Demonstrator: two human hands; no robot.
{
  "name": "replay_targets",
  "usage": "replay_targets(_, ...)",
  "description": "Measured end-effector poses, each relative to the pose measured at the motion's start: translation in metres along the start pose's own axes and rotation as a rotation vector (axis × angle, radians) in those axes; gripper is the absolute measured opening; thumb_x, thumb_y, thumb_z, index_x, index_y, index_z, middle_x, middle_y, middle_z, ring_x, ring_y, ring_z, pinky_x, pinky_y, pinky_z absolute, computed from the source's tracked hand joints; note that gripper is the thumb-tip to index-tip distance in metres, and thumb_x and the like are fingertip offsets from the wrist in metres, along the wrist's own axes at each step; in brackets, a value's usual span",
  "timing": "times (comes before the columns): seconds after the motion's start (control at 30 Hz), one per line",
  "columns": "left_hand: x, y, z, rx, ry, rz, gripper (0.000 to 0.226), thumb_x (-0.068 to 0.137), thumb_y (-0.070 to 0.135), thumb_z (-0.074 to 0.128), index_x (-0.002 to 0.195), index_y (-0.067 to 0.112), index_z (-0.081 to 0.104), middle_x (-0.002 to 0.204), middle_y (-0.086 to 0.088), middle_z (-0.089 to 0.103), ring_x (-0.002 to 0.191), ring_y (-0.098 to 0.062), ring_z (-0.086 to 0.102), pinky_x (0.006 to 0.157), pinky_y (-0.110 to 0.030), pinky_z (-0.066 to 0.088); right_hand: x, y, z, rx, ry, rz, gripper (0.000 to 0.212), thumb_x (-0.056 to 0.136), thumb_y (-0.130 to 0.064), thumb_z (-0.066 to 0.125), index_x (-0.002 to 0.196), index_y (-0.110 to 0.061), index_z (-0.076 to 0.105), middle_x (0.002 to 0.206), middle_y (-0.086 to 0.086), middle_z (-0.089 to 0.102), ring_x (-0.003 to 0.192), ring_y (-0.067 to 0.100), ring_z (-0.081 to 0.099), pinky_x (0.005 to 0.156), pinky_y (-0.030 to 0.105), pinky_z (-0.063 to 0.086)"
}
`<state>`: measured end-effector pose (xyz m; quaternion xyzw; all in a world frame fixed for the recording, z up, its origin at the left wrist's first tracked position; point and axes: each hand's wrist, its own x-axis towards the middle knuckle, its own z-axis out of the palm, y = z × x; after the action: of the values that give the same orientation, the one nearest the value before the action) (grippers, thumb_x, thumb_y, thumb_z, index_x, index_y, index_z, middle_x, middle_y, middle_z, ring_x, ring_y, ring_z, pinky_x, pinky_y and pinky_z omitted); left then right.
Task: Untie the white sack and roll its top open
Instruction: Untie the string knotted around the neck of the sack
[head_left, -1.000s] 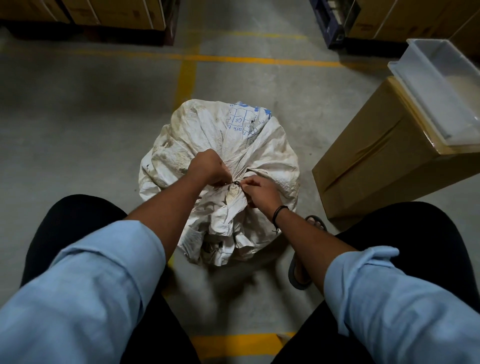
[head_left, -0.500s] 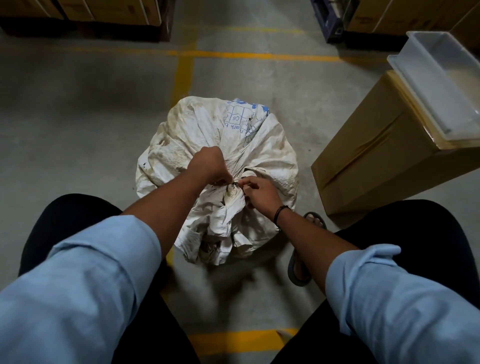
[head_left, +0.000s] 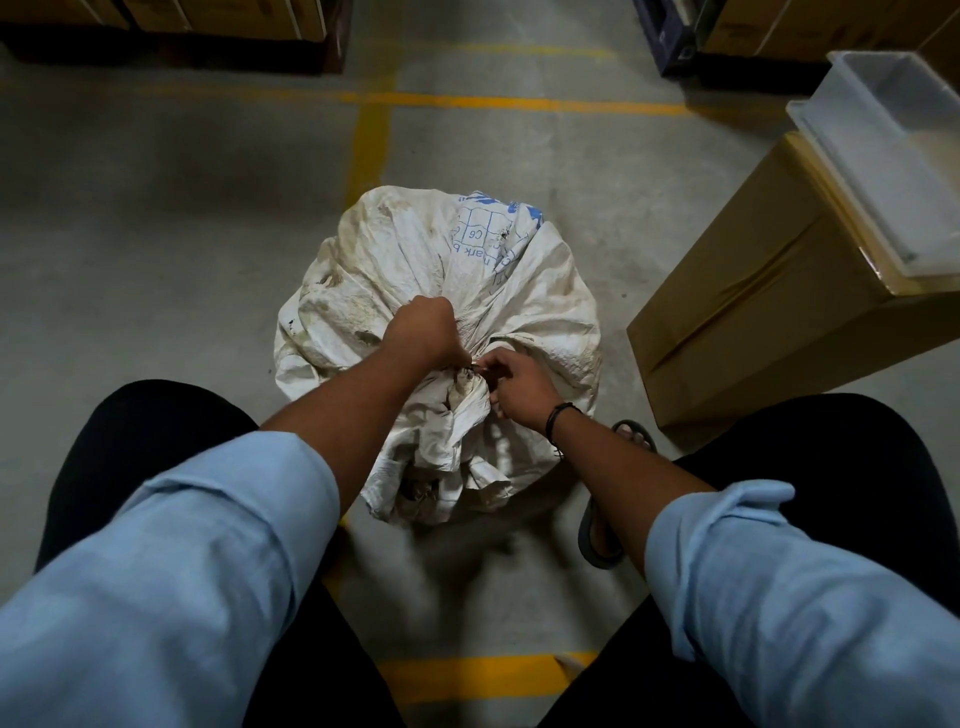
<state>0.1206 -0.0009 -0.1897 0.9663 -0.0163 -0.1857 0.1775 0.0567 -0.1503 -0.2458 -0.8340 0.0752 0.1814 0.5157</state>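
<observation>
White sack upright on floor, neck bunched near side. Left hand fisted on neck; right hand pinching tie between them, knot unopened.

I'm looking at a warehouse or storeroom: a bare concrete floor is carrying painted yellow lane lines, stacked cardboard cartons are sitting along the far edge, and a tall carton is standing nearby.
</observation>
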Motion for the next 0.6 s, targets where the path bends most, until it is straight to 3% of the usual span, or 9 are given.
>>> replay_targets(0.17, 0.0, -0.003, 0.0, -0.013, -0.006, -0.002, 0.035, 0.058, 0.037, 0.087, 0.083, 0.014, 0.078, 0.079, -0.008, 0.073, 0.08, -0.024, 0.072, 0.075, -0.037, 0.063, 0.001, 0.002, 0.002, 0.002, -0.008, -0.017, 0.046, 0.081, 0.016, 0.047, 0.081, -0.028, 0.058, 0.077, -0.007, 0.059, 0.064, 0.007, 0.053, 0.057, 0.024, 0.041)
replay_targets(0.3, 0.0, -0.004, 0.0, -0.01, -0.023, 0.005, 0.034, 0.058, 0.037, 0.087, 0.082, 0.014, 0.078, 0.077, -0.008, 0.074, 0.078, -0.023, 0.072, 0.075, -0.038, 0.063, -0.002, 0.002, 0.0, -0.005, -0.019, -0.048, 0.033, 0.084, 0.014, 0.051, 0.092, -0.016, 0.059, 0.08, -0.007, 0.059, 0.066, 0.006, 0.051, 0.054, 0.016, 0.041)
replay_targets(0.47, 0.0, -0.007, 0.0, 0.01, -0.008, 0.028, 0.034, 0.058, 0.036, 0.086, 0.082, 0.014, 0.078, 0.079, -0.009, 0.074, 0.08, -0.025, 0.072, 0.075, -0.038, 0.063, 0.0, 0.003, 0.002, -0.06, -0.014, -0.07, 0.033, 0.083, 0.015, 0.048, 0.093, -0.015, 0.059, 0.084, -0.004, 0.061, 0.076, 0.013, 0.053, 0.062, 0.023, 0.039)
replay_targets(0.6, -0.002, -0.014, -0.002, -0.026, -0.016, 0.116, 0.011, 0.066, 0.024, 0.082, 0.073, 0.017, 0.078, 0.072, -0.001, 0.075, 0.077, -0.017, 0.071, 0.073, -0.032, 0.06, 0.003, 0.001, 0.006, -0.078, 0.08, -0.065, 0.023, 0.09, 0.005, 0.053, 0.085, -0.015, 0.061, 0.083, -0.004, 0.064, 0.081, 0.014, 0.058, 0.074, 0.026, 0.043)
